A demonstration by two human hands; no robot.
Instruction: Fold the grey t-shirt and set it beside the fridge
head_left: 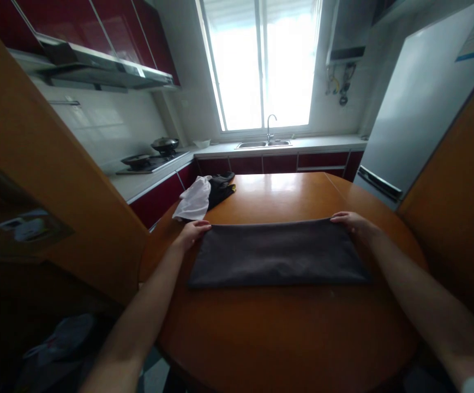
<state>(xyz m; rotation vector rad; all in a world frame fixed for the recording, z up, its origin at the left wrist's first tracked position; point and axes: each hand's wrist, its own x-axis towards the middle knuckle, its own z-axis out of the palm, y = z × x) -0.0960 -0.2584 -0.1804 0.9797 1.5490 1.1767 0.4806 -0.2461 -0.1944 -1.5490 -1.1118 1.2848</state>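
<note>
A dark grey cloth [277, 254] lies folded flat in a long rectangle on the round wooden table [286, 338]. My left hand [193, 230] rests on the cloth's far left corner, fingers curled over the edge. My right hand [349, 221] rests on the far right corner, fingers bent down onto the fabric. Both hands pinch or press the far edge; whether they grip it is unclear.
A white cloth [193, 199] and a black garment [220, 185] lie heaped at the table's far left. Beyond are a counter with a sink [263, 144], a stove with pans [150, 158], a fridge [417, 109] at right and a wooden panel [36, 180] at left.
</note>
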